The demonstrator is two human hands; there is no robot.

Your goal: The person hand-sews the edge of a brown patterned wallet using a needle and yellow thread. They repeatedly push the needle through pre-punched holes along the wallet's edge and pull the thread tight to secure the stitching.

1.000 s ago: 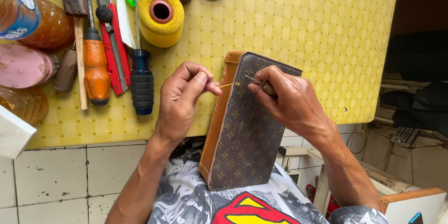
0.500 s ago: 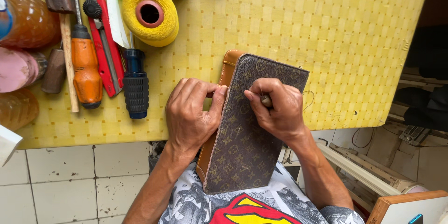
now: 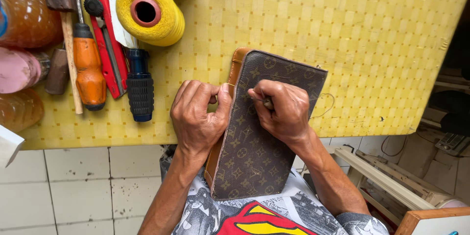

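Note:
A brown patterned wallet (image 3: 254, 156) with a tan leather edge rests half on the yellow table (image 3: 342, 29) and half on my lap. My left hand (image 3: 198, 117) grips its tan left edge, thumb pressed on the seam. My right hand (image 3: 284, 110) lies on the wallet's face, pinching a thin metal tool with a wooden handle (image 3: 264, 102), tip pointed at the seam near my left thumb. A thin thread (image 3: 325, 107) loops off the wallet's right side.
A yellow thread spool (image 3: 149, 13) lies at the top left. Beside it lie an orange-handled screwdriver (image 3: 89, 71), a red utility knife (image 3: 105, 44), a dark-handled screwdriver (image 3: 140, 88), amber bottles (image 3: 24, 19) and a pink lid (image 3: 14, 71). Tiled floor shows below the table.
My hands have moved together on the wallet's left edge. My left hand went from pinching thread to clamping the seam, and my right hand brought the tool against it.

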